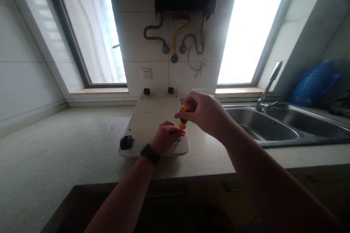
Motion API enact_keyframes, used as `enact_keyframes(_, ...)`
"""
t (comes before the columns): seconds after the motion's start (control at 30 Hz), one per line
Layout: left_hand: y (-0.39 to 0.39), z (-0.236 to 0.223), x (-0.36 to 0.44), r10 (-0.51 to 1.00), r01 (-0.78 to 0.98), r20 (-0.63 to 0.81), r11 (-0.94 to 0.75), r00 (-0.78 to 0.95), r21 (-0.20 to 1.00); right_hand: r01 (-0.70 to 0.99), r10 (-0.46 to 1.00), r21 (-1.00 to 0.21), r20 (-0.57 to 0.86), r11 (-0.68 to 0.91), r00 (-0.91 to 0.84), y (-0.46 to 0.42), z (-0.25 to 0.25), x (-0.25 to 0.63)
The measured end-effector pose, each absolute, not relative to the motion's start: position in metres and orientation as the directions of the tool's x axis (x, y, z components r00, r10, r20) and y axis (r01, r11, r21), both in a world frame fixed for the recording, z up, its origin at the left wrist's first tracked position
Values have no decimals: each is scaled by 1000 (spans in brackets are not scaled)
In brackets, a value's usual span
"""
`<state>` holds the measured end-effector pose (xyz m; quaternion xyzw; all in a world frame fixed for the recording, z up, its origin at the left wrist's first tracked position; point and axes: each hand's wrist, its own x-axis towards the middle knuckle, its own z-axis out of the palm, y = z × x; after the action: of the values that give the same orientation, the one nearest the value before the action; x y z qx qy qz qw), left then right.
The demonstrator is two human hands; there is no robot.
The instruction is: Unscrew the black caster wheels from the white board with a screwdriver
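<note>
Forearms (257,162) extend, right hand (205,112) gripping an orange screwdriver (182,125), left hand (164,137) curled below it, hold unclear.

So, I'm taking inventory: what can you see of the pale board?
The pale board lies flat on the counter, near corners rounded. Three corners bear black wheel-like pieces; small holes and a short dark line mark its smooth face. Over the near right corner are the left hand and a screwdriver in the right hand; material and exact contact are unclear.
</note>
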<state>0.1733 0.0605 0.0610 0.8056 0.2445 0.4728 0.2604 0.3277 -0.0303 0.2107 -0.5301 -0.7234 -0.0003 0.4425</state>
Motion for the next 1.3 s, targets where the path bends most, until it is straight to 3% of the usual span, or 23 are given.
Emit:
enact_keyframes(0.13, 62, 59, 173, 682, 159, 621, -713, 386, 683, 654, 795, -521, 567, 548, -215, -27, 212, 333)
enact_keyframes(0.23, 62, 58, 174, 705, 159, 607, -690, 365, 706, 656, 785, -466, 515, 594, -345, -30, 213, 334)
enact_keyframes(0.37, 63, 57, 174, 705, 143, 598, -684, 381, 715, 771, 777, -369, 579, 520, -247, -34, 211, 325)
enact_keyframes(0.5, 66, 55, 175, 692, 154, 622, -704, 366, 694, 777, 797, -427, 584, 462, -152, -36, 210, 319)
enact_keyframes(0.67, 68, 53, 175, 687, 61, 639, -696, 346, 715, 751, 824, -434, 507, 498, -254, -37, 216, 327)
enact_keyframes(0.83, 62, 61, 175, 607, -16, 657, -729, 446, 684, 746, 824, -419, 481, 517, -301, -35, 222, 343)
enact_keyframes(1.1, 63, 58, 175, 648, 37, 625, -706, 435, 707, 867, 780, -203, 561, 454, -277, -44, 218, 330)
enact_keyframes(1.3, 61, 59, 175, 697, 34, 605, -666, 384, 746, 898, 727, -135, 643, 418, -242, -42, 216, 318)
